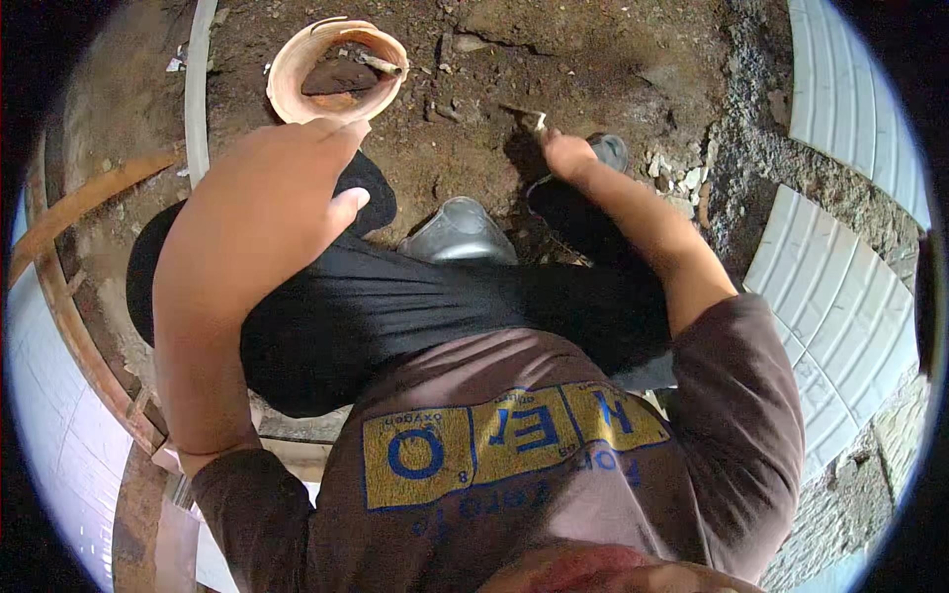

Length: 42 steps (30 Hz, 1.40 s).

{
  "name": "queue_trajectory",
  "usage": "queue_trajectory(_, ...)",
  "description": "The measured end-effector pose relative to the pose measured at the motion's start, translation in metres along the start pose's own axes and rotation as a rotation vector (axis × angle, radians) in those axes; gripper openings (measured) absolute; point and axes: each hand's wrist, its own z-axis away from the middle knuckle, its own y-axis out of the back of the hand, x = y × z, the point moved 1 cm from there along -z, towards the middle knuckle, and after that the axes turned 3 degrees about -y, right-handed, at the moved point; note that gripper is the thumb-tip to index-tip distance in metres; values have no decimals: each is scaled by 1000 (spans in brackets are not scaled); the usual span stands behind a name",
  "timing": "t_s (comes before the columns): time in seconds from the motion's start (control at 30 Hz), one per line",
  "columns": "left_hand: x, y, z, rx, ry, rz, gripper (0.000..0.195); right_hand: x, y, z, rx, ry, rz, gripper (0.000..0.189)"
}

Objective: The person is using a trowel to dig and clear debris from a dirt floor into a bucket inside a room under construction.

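Observation:
My left hand (296, 178) is at the near rim of a round, pale orange bucket (285, 78), its fingertips at the rim and its thumb apart. Brown material lies inside the bucket, along with a small pale stick-like piece (382, 64) leaning at its right wall. To the right, my right hand (567, 154) is closed around the handle of a small hand tool (535, 122), probably a trowel, held low over the brown soil (474, 148). The tool's blade is thin and hard to make out against the ground.
Between my legs is a grey plastic or metal object (463, 230). Broken white chips (686, 178) lie by my right foot. White ribbed tiles (830, 267) border the ground at right. A pale strip (198, 89) and a wooden beam (96, 200) are at left.

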Motion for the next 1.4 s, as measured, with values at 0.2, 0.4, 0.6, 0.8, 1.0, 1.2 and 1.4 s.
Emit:
queue_trajectory(0.2, -5, 2, 2, -33, 1, -36, 53, 17, 55, 24, -308, 362, 259, 23)
queue_trajectory(0.4, -2, 8, 1, -84, 33, 4, 54, 43, 81, -21, 26, -72, 26, 29)
queue_trajectory(0.6, 1, 4, 1, 22, 1, 36, 49, -22, 39, 36, -232, 178, 171, 35)
queue_trajectory(0.8, 0, 5, 4, 169, -70, 2, 46, 6, 73, 22, -218, 43, -69, 23)
queue_trajectory(1.0, 5, 8, 4, -43, -11, 29, 55, 52, 83, -47, -111, -26, -131, 28)
queue_trajectory(1.2, 8, 9, 6, 193, -117, 47, 45, -33, 30, 7, -292, 238, -63, 25)
queue_trajectory(1.4, 7, 7, 6, 143, -106, -14, 44, -25, 73, -2, -231, -81, -217, 39)
